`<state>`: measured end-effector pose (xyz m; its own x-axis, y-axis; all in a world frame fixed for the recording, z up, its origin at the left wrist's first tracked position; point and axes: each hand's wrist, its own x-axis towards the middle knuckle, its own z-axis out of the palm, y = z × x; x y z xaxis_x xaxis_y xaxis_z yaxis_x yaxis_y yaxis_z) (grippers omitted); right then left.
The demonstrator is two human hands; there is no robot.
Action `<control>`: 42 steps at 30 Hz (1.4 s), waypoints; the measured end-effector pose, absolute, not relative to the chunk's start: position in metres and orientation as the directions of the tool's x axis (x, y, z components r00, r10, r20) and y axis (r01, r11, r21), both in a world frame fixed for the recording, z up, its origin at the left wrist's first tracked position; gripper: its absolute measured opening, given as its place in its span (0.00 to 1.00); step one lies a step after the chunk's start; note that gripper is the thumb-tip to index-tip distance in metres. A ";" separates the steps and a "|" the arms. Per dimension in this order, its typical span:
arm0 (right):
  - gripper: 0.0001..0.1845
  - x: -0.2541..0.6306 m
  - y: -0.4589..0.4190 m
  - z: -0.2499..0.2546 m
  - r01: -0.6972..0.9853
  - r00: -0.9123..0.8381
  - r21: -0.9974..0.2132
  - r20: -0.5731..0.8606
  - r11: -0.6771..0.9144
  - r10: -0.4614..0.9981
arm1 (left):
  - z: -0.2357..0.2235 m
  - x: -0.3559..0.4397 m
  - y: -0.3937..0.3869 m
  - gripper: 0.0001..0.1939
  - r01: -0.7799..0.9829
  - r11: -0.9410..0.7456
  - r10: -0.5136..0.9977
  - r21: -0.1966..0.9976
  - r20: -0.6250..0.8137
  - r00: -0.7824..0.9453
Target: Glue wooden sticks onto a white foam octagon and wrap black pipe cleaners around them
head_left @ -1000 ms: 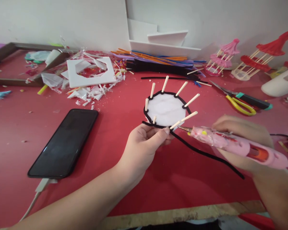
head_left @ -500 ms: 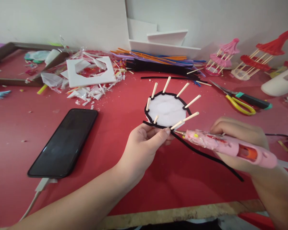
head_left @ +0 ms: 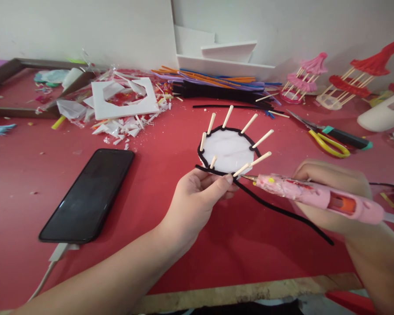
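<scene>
A round white foam disc [head_left: 229,149] carries several upright wooden sticks [head_left: 227,117] around its edge. A black pipe cleaner [head_left: 269,204] winds along the rim between the sticks, and its loose end trails to the right over the table. My left hand [head_left: 203,192] pinches the near edge of the disc, its thumb pressing on the pipe cleaner beside a stick. My right hand [head_left: 331,186] is wrapped round a pink hot glue gun [head_left: 311,192]. The gun's metal tip points at the disc's near right edge, close to my left thumb.
A black phone [head_left: 87,194] on a cable lies at left. Behind are foam scraps [head_left: 124,98], a bundle of pipe cleaners [head_left: 223,83], and pink [head_left: 304,78] and red [head_left: 357,76] stick models. Yellow-handled scissors [head_left: 328,142] and a black-and-teal-handled tool [head_left: 348,138] lie at right.
The glue gun has shifted slightly to the right, its tip drawing back a little from my left thumb. My left hand and the disc have stayed almost still.
</scene>
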<state>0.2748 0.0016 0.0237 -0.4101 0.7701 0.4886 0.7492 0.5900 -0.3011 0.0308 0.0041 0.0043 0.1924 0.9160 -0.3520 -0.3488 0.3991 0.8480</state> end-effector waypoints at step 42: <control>0.05 0.271 -0.001 0.028 0.751 -0.412 -0.291 0.495 0.593 0.765 | 0.003 0.033 0.005 0.07 -0.355 0.392 0.920 0.849 -0.367 0.138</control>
<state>0.2712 -0.0013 0.0279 -0.4123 0.7650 0.4948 0.7507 0.5930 -0.2913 0.0329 0.0046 0.0035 0.1384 0.9198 -0.3672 -0.3551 0.3922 0.8486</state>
